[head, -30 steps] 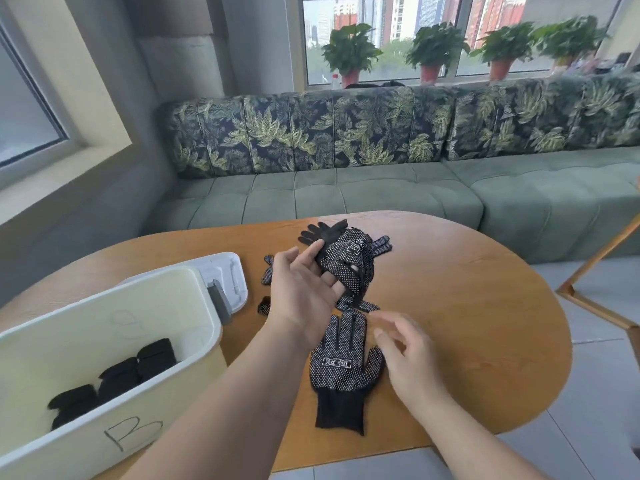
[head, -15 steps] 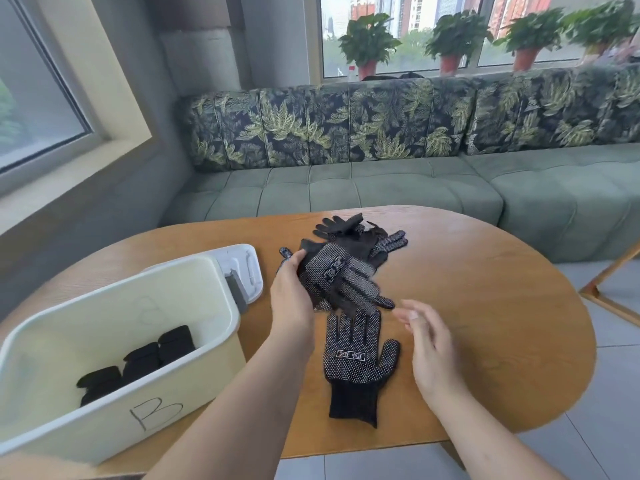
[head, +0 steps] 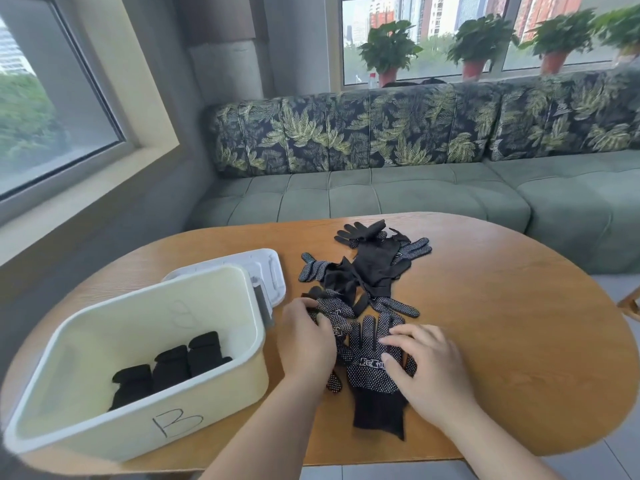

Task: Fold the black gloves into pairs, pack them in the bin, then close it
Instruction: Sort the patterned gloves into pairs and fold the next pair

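- Your right hand (head: 426, 365) lies palm down with the forearm coming in from the lower right. Its fingers are straight and spread, pressing on the flat glove (head: 372, 375).
- That flat glove lies dotted side up on the table (head: 502, 323), cuff toward you and fingers pointing away.
- Your left hand (head: 306, 344) sits back-up just left of it. Thumb and curled fingers grip a second glove (head: 337, 313), also dotted, which partly overlaps the flat glove's left edge.
- The loose gloves (head: 374, 268) lie in a tangled heap just beyond both hands, toward the far side of the table.
- The bin (head: 256, 327) stands open at your left, close to the left hand, with a B on its near wall.
- Three folded pairs (head: 173, 365) sit side by side on the bin's floor.
- The lid (head: 266, 271) lies flat on the table behind the bin's far corner.
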